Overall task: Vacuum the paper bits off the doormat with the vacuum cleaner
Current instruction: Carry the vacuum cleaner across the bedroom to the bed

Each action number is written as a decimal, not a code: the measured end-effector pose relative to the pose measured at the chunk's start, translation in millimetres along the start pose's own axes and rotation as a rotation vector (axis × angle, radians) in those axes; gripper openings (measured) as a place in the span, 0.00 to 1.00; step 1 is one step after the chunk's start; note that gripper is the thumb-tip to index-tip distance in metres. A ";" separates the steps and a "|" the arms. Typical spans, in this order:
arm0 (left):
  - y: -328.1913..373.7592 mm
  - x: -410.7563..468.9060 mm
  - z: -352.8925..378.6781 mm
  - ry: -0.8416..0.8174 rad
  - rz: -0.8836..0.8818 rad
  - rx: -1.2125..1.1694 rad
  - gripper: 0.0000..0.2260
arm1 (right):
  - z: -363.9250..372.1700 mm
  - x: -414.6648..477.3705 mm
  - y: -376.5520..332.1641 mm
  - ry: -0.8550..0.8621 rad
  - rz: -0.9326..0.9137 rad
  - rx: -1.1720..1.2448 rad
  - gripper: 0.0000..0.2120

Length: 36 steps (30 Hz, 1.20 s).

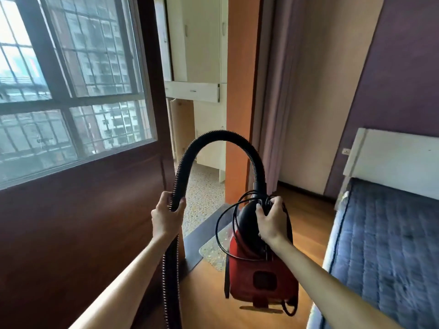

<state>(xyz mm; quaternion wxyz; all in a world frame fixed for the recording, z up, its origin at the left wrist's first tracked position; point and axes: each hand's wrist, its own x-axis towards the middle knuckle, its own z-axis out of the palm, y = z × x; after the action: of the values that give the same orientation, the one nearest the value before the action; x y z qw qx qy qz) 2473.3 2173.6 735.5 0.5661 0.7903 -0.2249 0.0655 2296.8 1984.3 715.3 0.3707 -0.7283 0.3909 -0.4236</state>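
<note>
Both bare forearms reach forward and up from the bottom of the view, well apart from each other. The left arm rises from the lower left, its wrist bent slightly inward, and the left hand (168, 213) is curled closed around the black hose (183, 162), thumb on the near left side and fingers wrapped over the far side. The right arm comes in from the lower right on a steeper slant across the frame. The right hand (272, 220) sits at about the same height as the left, back of the hand facing the camera, fingers clenched over the top handle of the vacuum cleaner (259, 279) together with loops of black cord (221, 233)
</note>
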 end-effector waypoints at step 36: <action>92.4 316.7 585.1 -0.553 0.108 -0.157 0.07 | -16.8 479.1 202.9 0.445 0.305 -0.231 0.13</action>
<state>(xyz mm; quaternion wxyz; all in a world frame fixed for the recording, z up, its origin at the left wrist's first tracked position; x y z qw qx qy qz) 2627.1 1519.9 723.9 0.5383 0.7188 -0.4170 -0.1399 2390.6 1472.4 701.5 0.2499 -0.5878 0.6132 -0.4648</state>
